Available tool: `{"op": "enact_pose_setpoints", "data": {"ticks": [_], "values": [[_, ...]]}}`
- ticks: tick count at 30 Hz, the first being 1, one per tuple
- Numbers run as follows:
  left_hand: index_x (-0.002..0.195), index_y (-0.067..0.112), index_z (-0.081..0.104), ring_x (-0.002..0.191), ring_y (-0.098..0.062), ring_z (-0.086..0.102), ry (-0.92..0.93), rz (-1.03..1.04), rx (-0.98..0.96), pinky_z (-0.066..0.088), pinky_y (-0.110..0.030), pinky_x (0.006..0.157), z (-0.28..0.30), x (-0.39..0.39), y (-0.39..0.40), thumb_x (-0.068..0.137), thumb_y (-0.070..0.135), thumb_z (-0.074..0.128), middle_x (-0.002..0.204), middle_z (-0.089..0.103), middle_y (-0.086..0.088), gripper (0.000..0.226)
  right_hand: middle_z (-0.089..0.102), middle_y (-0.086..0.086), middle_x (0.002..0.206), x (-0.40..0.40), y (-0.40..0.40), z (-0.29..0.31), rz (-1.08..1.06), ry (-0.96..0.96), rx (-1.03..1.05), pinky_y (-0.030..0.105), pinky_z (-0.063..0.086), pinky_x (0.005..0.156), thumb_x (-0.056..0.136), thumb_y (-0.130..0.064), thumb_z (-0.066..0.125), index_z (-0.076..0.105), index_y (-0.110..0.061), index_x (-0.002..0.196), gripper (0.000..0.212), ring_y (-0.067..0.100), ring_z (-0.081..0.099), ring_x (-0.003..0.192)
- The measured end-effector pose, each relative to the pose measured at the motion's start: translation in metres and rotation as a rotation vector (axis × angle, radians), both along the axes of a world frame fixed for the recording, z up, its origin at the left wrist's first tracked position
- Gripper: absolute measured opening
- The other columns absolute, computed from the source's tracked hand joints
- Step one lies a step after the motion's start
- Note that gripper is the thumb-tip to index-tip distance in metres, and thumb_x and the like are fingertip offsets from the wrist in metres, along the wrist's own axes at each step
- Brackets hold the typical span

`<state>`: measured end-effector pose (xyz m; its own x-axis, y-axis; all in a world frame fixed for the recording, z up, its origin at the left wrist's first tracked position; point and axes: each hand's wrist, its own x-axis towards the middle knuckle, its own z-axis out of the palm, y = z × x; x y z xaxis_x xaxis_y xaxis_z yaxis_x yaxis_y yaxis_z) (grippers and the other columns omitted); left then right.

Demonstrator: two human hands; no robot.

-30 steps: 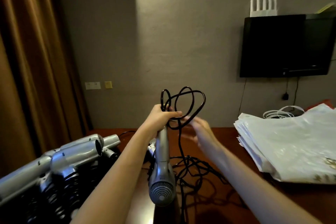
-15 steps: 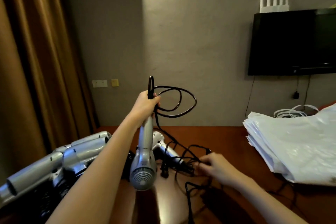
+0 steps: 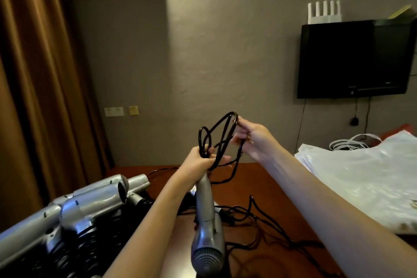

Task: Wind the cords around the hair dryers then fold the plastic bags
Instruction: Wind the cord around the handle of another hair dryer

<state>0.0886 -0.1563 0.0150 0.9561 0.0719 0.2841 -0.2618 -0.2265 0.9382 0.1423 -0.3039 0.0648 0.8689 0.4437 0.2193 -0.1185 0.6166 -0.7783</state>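
Left hand (image 3: 198, 162) is gripping the dryer (image 3: 206, 221) handle plus cord (image 3: 222, 140) loops, dryer hanging nozzle-down above the desk (image 3: 270, 187). Right hand (image 3: 250, 136) is pinching the cord's top loop, fingers curled. Bags (image 3: 370, 180) are lying stacked at right.

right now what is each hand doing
Left hand: grips the hair dryer handle plus loops of its cord.
Right hand: fingers pinch a cord loop, raised.

hair dryer (image 3: 206, 221) – silver (dotted grille) | cord (image 3: 222, 136) – black | plastic bags (image 3: 370, 185) white
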Motion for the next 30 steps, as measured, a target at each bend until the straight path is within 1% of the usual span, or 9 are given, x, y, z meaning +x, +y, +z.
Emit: {"op": "enact_pose_setpoints", "data": {"ticks": [5, 8, 10, 12, 18, 21, 24, 27, 30], "values": [[0.108, 0.001, 0.058, 0.08, -0.023, 0.066, 0.099, 0.007, -0.013, 0.057, -0.023, 0.067, 0.003, 0.001, -0.002, 0.071, 0.011, 0.082, 0.095, 0.064, -0.022, 0.045, 0.033, -0.005, 0.058, 0.004, 0.006, -0.019, -0.08, 0.069, 0.142, 0.017, 0.044, 0.044, 0.102, -0.012, 0.04, 0.056, -0.009, 0.081, 0.027, 0.004, 0.036, 0.039], [0.108, 0.005, 0.059, 0.088, -0.026, 0.066, 0.159, -0.029, 0.05, 0.055, -0.041, 0.088, 0.006, 0.001, 0.0, 0.056, 0.028, 0.088, 0.094, 0.065, -0.018, 0.063, 0.035, -0.002, 0.061, -0.003, 0.019, -0.022, -0.122, 0.166, 0.193, 0.016, 0.045, 0.041, 0.102, -0.011, 0.041, 0.05, -0.012, 0.077, 0.027, 0.007, 0.041, 0.039], [0.102, 0.003, 0.062, 0.075, -0.02, 0.064, 0.16, -0.055, 0.093, 0.053, -0.041, 0.081, 0.007, -0.001, 0.0, 0.071, 0.019, 0.081, 0.08, 0.064, -0.011, 0.039, 0.042, 0.004, 0.06, -0.008, 0.034, -0.016, -0.142, 0.184, 0.168, 0.018, 0.045, 0.038, 0.101, -0.012, 0.043, 0.049, -0.012, 0.074, 0.027, 0.009, 0.051, 0.039], [0.089, 0.002, 0.064, 0.06, -0.012, 0.062, 0.149, -0.061, 0.071, 0.052, -0.028, 0.064, 0.005, 0.0, 0.002, 0.087, 0.007, 0.067, 0.067, 0.064, -0.002, 0.006, 0.051, 0.0, 0.05, -0.011, 0.049, -0.01, -0.133, 0.138, 0.119, 0.023, 0.05, 0.047, 0.099, -0.011, 0.048, 0.053, -0.011, 0.076, 0.024, 0.006, 0.053, 0.037], [0.07, 0.011, 0.055, 0.047, -0.004, 0.06, 0.112, 0.088, -0.002, 0.044, -0.014, 0.044, 0.012, -0.009, 0.029, 0.092, -0.003, 0.058, 0.057, 0.062, 0.002, 0.026, 0.064, 0.004, 0.073, 0.002, 0.052, -0.051, -0.287, -0.088, -0.111, 0.02, 0.054, 0.063, 0.094, 0.008, 0.042, 0.058, -0.011, 0.086, 0.027, 0.015, 0.063, 0.07], [0.082, 0.004, 0.057, 0.052, -0.006, 0.062, 0.12, 0.112, -0.015, 0.049, -0.018, 0.049, 0.015, -0.009, 0.039, 0.094, 0.004, 0.06, 0.065, 0.064, -0.002, 0.013, 0.061, 0.006, 0.084, -0.004, 0.061, -0.108, -0.473, -0.096, -0.369, 0.021, 0.045, 0.063, 0.084, 0.019, 0.038, 0.058, -0.014, 0.086, 0.038, 0.022, 0.057, 0.082], [0.09, 0.003, 0.059, 0.059, -0.011, 0.062, 0.109, 0.127, -0.051, 0.052, -0.021, 0.05, 0.021, -0.011, 0.044, 0.095, 0.006, 0.06, 0.075, 0.061, -0.008, 0.006, 0.06, 0.006, 0.095, -0.016, 0.078, -0.146, -0.174, -0.062, -0.415, 0.025, 0.045, 0.067, 0.079, 0.018, 0.045, 0.056, -0.014, 0.097, 0.038, 0.014, 0.059, 0.084], [0.082, 0.007, 0.059, 0.05, -0.009, 0.059, 0.106, 0.125, -0.085, 0.047, -0.022, 0.048, 0.028, -0.013, 0.045, 0.095, 0.007, 0.06, 0.067, 0.059, -0.003, 0.013, 0.062, -0.001, 0.085, -0.026, 0.1, -0.163, 0.235, -0.26, -0.603, 0.017, 0.049, 0.063, 0.073, -0.012, 0.058, 0.057, -0.006, 0.103, 0.031, -0.002, 0.062, 0.067], [0.083, 0.005, 0.059, 0.049, -0.005, 0.06, 0.091, 0.148, -0.084, 0.048, -0.019, 0.046, 0.039, -0.019, 0.048, 0.096, 0.006, 0.058, 0.069, 0.059, -0.003, 0.013, 0.06, 0.003, 0.076, -0.016, 0.109, -0.162, 0.036, -0.548, -0.885, 0.029, 0.046, 0.064, 0.089, -0.025, 0.061, 0.062, 0.0, 0.088, 0.025, 0.007, 0.056, 0.068]]}}
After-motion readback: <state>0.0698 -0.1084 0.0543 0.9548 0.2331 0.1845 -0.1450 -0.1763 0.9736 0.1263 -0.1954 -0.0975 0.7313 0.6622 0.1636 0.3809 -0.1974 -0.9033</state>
